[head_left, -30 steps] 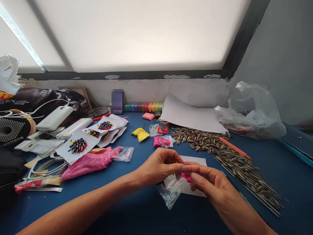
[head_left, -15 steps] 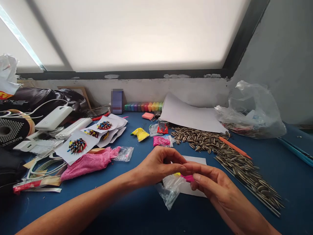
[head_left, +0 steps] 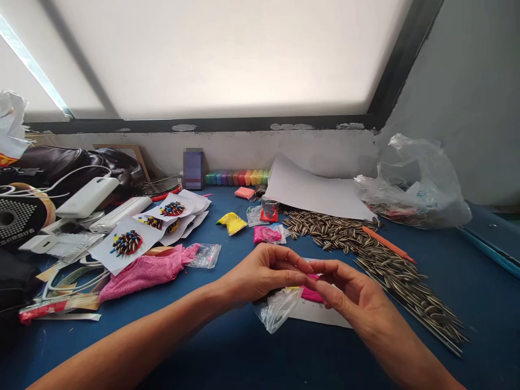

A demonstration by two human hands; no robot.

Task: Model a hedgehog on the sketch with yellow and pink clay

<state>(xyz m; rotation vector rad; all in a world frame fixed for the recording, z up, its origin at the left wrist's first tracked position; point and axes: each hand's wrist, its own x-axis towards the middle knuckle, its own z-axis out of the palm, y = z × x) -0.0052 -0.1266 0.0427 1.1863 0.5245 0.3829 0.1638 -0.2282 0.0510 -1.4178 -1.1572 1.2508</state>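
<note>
My left hand (head_left: 270,276) and my right hand (head_left: 351,290) meet fingertip to fingertip, both closed in a pinch. Bright pink modelling clay (head_left: 312,293) shows between and just below their fingers. A crumpled clear plastic wrapper (head_left: 278,311) hangs beneath my left hand, with a bit of yellow above it, mostly covered by the fingers. Under both hands lies a white sheet of paper (head_left: 331,317) bearing small dark marks. Whether part of the clay rests on the sheet is hard to make out.
Striped sunflower seeds (head_left: 398,271) spread at right, with an orange stick (head_left: 388,244) on them. Clay packets in yellow (head_left: 231,223), red (head_left: 268,210) and pink (head_left: 268,234) lie ahead. At left are seed-decorated papers (head_left: 128,244) and a pink cloth (head_left: 148,273).
My right fingers have lifted and spread a little from the left ones, baring more pink clay. The plastic wrapper has shifted slightly up and left.
</note>
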